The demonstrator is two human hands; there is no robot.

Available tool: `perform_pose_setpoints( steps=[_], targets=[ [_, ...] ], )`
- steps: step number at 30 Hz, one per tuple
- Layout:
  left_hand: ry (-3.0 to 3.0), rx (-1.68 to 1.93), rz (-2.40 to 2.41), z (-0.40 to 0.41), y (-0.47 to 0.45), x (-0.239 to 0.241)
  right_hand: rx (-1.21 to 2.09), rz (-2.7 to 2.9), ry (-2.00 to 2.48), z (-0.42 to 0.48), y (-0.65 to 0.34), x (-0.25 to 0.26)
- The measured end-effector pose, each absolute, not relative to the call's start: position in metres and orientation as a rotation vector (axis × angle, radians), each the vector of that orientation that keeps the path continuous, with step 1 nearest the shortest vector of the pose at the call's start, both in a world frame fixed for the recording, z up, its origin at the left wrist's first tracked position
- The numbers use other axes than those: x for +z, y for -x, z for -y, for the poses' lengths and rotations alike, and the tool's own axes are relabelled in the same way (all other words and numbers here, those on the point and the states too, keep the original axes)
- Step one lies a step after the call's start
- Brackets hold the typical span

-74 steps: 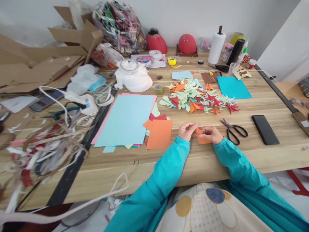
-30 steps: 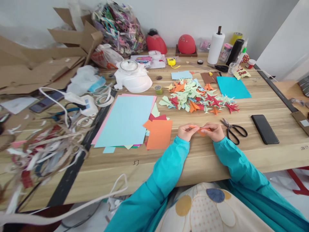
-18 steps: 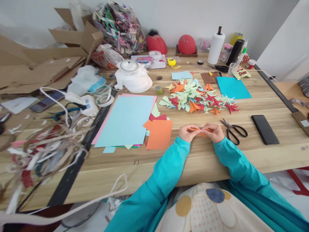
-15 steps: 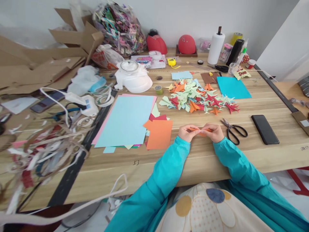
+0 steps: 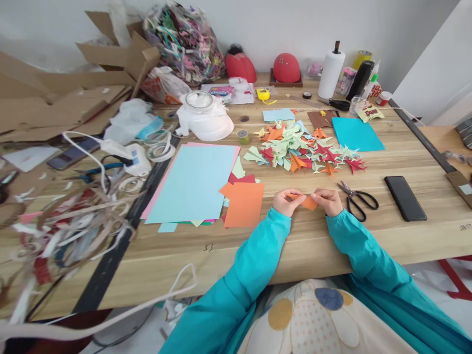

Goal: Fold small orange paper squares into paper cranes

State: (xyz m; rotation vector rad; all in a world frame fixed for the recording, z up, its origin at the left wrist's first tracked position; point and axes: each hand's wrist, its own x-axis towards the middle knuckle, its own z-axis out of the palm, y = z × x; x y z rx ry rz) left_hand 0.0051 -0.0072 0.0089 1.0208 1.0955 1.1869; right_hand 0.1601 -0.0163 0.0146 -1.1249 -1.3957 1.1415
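Note:
Between my hands is a small folded piece of orange paper (image 5: 309,202). My left hand (image 5: 287,202) pinches its left side with thumb and fingers. At its right edge, my right hand (image 5: 329,201) grips it with closed fingertips. Beyond my hands lies a heap of folded paper cranes (image 5: 295,142) in pale green, orange, red and blue. Left of my left hand is a flat orange paper sheet (image 5: 245,205), on top of smaller red and green pieces. Black-handled scissors (image 5: 357,199) lie just right of my right hand.
A stack of coloured paper (image 5: 193,184), light blue on top, lies to the left. A black phone (image 5: 404,197) is at the right. Turquoise paper (image 5: 357,133) lies behind. Cords, ribbon scraps (image 5: 81,221) and a cardboard box (image 5: 66,98) crowd the left side.
The orange paper has been turned, so more of its flat face shows below my fingers. My fingertips have moved slightly apart; both arms stay nearly in place.

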Motion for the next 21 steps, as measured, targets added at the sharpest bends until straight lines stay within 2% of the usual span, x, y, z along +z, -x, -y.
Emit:
perform_pose_setpoints(
  steps=[11,16,21],
  targets=[
    [-0.780,1.161,-1.023,0.002,-0.010,-0.003,1.127,1.278,1.210,0.011,-0.165,0.007],
    [-0.656,1.181,-0.849,0.000,-0.007,-0.001,1.251,1.194,1.109,0.014,-0.162,0.013],
    [-0.656,1.189,-0.774,0.002,-0.004,0.004,1.227,1.198,1.010,0.013,-0.160,0.009]
  ],
)
